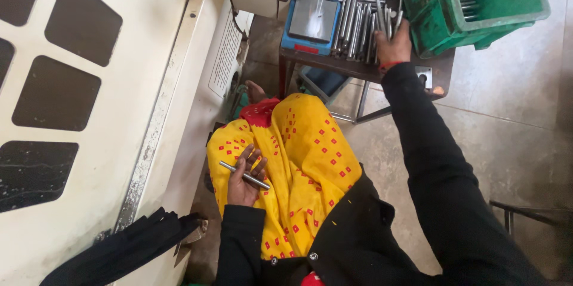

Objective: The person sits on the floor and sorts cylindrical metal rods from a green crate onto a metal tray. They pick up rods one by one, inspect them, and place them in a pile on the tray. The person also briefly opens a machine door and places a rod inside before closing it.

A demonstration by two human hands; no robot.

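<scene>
Two hands were at work. The left hand (pixel 243 180) rested on the yellow cloth (pixel 310 161) over the lap, fingers curled loosely about one metal rod (pixel 244 175) lying across the palm. The right hand (pixel 394 40) reached out to the small worktop (pixel 439 71), fingers spread among a pile of rods (pixel 358 20); whether it gripped any I could not tell. A blue scale (pixel 311 22) stood just beside the pile, and a green crate (pixel 477 0) with more rods sat to the right
</scene>
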